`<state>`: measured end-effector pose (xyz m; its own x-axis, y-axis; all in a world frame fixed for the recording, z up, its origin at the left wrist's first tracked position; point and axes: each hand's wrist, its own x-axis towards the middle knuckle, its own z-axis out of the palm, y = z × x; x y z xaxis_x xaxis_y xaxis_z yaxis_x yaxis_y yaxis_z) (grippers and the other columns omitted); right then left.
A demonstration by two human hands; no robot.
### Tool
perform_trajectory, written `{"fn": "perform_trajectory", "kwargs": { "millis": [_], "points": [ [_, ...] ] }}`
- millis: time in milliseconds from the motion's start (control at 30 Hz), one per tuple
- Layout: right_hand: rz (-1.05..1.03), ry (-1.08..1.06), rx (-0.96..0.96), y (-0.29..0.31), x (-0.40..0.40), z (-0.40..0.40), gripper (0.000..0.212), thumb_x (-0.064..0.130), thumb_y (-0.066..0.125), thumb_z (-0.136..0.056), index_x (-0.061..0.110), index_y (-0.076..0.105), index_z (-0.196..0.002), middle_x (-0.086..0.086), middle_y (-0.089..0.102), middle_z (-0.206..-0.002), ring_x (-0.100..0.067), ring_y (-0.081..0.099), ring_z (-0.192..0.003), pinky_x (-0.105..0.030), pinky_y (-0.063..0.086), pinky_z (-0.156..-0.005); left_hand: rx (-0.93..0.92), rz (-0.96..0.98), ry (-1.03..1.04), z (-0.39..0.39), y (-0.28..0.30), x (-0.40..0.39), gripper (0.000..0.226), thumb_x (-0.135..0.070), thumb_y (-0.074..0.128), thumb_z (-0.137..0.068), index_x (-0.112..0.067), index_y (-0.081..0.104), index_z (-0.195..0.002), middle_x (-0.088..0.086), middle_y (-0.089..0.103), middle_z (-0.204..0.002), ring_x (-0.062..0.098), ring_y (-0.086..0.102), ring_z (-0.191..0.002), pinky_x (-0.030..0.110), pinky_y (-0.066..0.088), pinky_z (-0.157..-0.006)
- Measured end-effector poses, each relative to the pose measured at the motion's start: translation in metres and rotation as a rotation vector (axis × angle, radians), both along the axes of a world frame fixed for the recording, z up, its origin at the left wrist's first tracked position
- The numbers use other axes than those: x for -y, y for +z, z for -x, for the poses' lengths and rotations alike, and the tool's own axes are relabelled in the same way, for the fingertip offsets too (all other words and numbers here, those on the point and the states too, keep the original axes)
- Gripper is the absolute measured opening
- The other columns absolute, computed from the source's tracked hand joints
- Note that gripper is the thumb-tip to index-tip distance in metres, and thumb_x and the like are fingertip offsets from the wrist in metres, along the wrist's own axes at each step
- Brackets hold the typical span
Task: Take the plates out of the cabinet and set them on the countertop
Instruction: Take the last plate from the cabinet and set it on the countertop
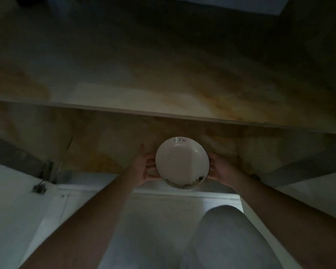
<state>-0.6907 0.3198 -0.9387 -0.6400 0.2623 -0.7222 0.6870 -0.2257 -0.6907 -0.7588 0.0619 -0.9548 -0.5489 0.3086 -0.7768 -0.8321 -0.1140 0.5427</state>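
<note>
Dim light, white cabinet doors (pixel 17 220)

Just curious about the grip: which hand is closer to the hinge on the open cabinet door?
Left. The left hand holds the plate on the side toward the hinge; the right hand grips the plate's far side.

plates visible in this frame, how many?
1. The white plate is held between the left hand and right hand, in front of the open cabinet, below the countertop edge. The cabinet interior is dim; more may be hidden.
</note>
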Motion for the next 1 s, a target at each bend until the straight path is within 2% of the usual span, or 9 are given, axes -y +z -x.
{"fn": "perform_trajectory", "kwargs": {
  "millis": [133, 200, 267, 367, 500, 667, 767, 900, 1000],
  "points": [
    [-0.034, 0.072, 0.059, 0.043, 0.027, -0.03, 0.035, 0.045, 0.047, -0.095, 0.022, 0.068, -0.111, -0.004, 0.074, -0.103, -0.022, 0.071, -0.09, -0.036, 0.057, -0.062, 0.087, -0.015, 0.035, -0.035, 0.04, 0.03, 0.083, -0.072, 0.017, -0.094, -0.008, 0.06, -0.127, 0.018, 0.059, -0.121, 0.034, 0.052, -0.116, 0.054, 0.05, -0.076],
    [-0.018, 0.121, 0.109, 0.065, 0.036, -0.046, 0.036, 0.048, 0.047, -0.095, 0.024, 0.068, -0.112, -0.001, 0.075, -0.102, -0.02, 0.071, -0.09, -0.037, 0.058, -0.067, 0.12, -0.034, 0.05, -0.057, 0.057, 0.046, 0.077, -0.068, 0.02, -0.097, -0.009, 0.063, -0.119, 0.017, 0.061, -0.117, 0.034, 0.056, -0.11, 0.055, 0.051, -0.078],
    [0.02, 0.138, 0.132, 0.084, 0.045, -0.062, 0.036, 0.047, 0.048, -0.096, 0.023, 0.066, -0.116, -0.003, 0.072, -0.111, -0.022, 0.068, -0.101, -0.042, 0.058, -0.074, 0.131, -0.023, 0.061, -0.077, 0.075, 0.063, 0.068, -0.062, 0.024, -0.099, -0.01, 0.066, -0.113, 0.016, 0.061, -0.115, 0.032, 0.057, -0.106, 0.054, 0.052, -0.08],
    [0.091, 0.111, 0.144, 0.109, 0.062, -0.087, 0.04, 0.042, 0.046, -0.099, 0.016, 0.062, -0.123, -0.008, 0.064, -0.121, -0.027, 0.061, -0.112, -0.049, 0.056, -0.086, 0.142, 0.0, 0.09, -0.103, 0.102, 0.087, 0.055, -0.054, 0.033, -0.098, -0.012, 0.064, -0.114, 0.014, 0.061, -0.112, 0.033, 0.056, -0.108, 0.052, 0.053, -0.078],
    [0.157, 0.068, 0.144, 0.155, 0.098, -0.123, 0.044, 0.046, 0.039, -0.1, 0.014, 0.058, -0.124, -0.007, 0.059, -0.121, -0.026, 0.058, -0.113, -0.049, 0.052, -0.089, 0.138, 0.046, 0.132, -0.141, 0.144, 0.119, 0.049, -0.047, 0.031, -0.1, -0.015, 0.064, -0.115, 0.013, 0.06, -0.112, 0.031, 0.055, -0.108, 0.049, 0.051, -0.076],
    [0.199, 0.066, 0.149, 0.216, 0.137, -0.153, 0.044, 0.049, 0.034, -0.1, 0.018, 0.059, -0.12, -0.005, 0.059, -0.117, -0.027, 0.055, -0.113, -0.056, 0.044, -0.1, 0.164, 0.082, 0.172, -0.177, 0.208, 0.157, 0.045, -0.044, 0.031, -0.1, -0.019, 0.068, -0.104, 0.01, 0.061, -0.107, 0.028, 0.056, -0.103, 0.049, 0.052, -0.077],
    [0.219, 0.067, 0.157, 0.253, 0.16, -0.165, 0.043, 0.049, 0.033, -0.101, 0.02, 0.059, -0.119, -0.003, 0.059, -0.115, -0.026, 0.055, -0.112, -0.055, 0.044, -0.1, 0.165, 0.086, 0.197, -0.192, 0.25, 0.18, 0.047, -0.045, 0.03, -0.1, -0.018, 0.068, -0.107, 0.01, 0.061, -0.107, 0.026, 0.057, -0.1, 0.048, 0.053, -0.073],
    [0.234, 0.093, 0.147, 0.308, 0.192, -0.176, 0.043, 0.05, 0.033, -0.101, 0.021, 0.06, -0.117, -0.002, 0.061, -0.115, -0.024, 0.056, -0.11, -0.048, 0.047, -0.091, 0.118, 0.109, 0.224, -0.213, 0.312, 0.212, 0.049, -0.043, 0.028, -0.1, -0.02, 0.07, -0.11, 0.012, 0.06, -0.119, 0.026, 0.057, -0.108, 0.047, 0.055, -0.071],
    [0.223, 0.094, 0.111, 0.35, 0.212, -0.183, 0.047, 0.048, 0.03, -0.102, 0.018, 0.057, -0.126, -0.006, 0.059, -0.126, -0.026, 0.055, -0.117, -0.052, 0.046, -0.096, 0.078, 0.104, 0.244, -0.227, 0.359, 0.237, 0.051, -0.045, 0.028, -0.099, -0.02, 0.069, -0.115, 0.013, 0.058, -0.123, 0.027, 0.056, -0.114, 0.043, 0.058, -0.065]
  ]
}}
